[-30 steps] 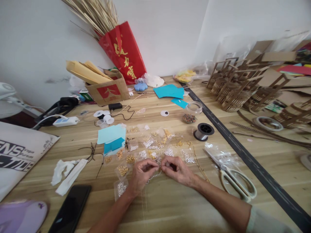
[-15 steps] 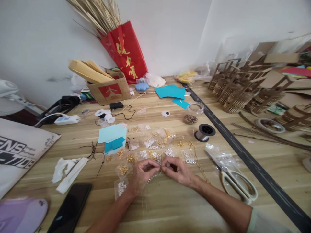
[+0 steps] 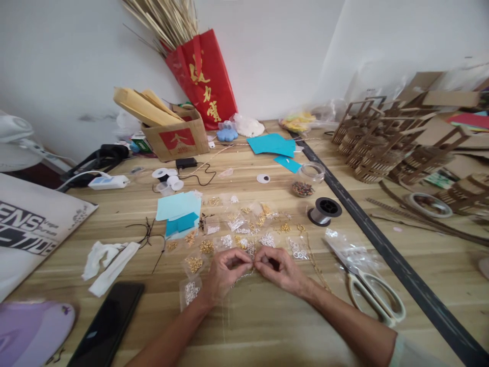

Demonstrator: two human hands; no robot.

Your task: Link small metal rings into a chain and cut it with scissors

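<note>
Likely light/limp, so we'd grip the chain (image 3: 243,277), 6 o'clock, by end links, L hand (image 3: 224,270) & R hand (image 3: 283,270) pinched near-closed, prob on it.

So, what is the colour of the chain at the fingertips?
Silver; the chain shows best in the head view.
</note>
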